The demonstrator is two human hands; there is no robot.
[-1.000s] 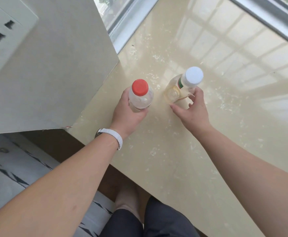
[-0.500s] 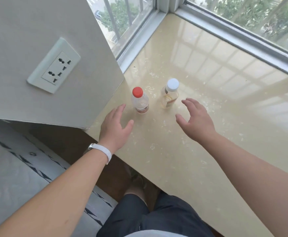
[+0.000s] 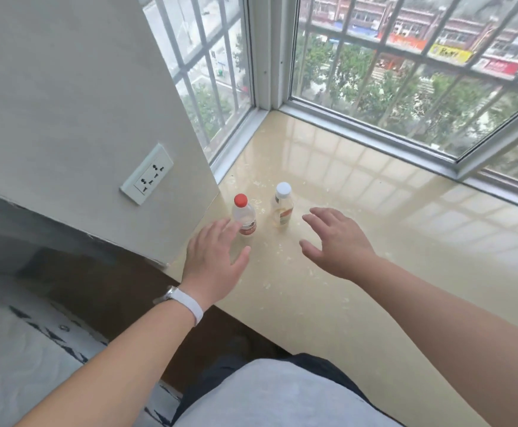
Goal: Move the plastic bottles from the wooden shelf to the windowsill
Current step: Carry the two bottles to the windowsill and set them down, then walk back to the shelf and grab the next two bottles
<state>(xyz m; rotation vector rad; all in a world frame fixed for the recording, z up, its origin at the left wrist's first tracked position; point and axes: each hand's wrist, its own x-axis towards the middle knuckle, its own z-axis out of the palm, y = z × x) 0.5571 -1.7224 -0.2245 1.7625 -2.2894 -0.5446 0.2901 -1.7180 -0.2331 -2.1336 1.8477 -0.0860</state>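
Two small clear plastic bottles stand upright on the glossy beige windowsill [image 3: 359,229]. The red-capped bottle [image 3: 244,215] is on the left, close to the wall corner. The white-capped bottle [image 3: 282,208] stands just right of it, holding a little yellowish liquid. My left hand [image 3: 213,260] hovers in front of the red-capped bottle with fingers spread, holding nothing. My right hand [image 3: 336,241] hovers to the right of the white-capped bottle, fingers relaxed and empty. No wooden shelf is in view.
A grey wall [image 3: 76,118] with a white power socket [image 3: 146,174] juts out on the left, ending at the sill's left edge. Barred windows [image 3: 405,72] enclose the sill at the back. A patterned floor [image 3: 20,349] lies lower left.
Both hands let go of the bottles and drew back toward me. The bottles stay standing on the sill. My view has lifted, showing more of the windows.
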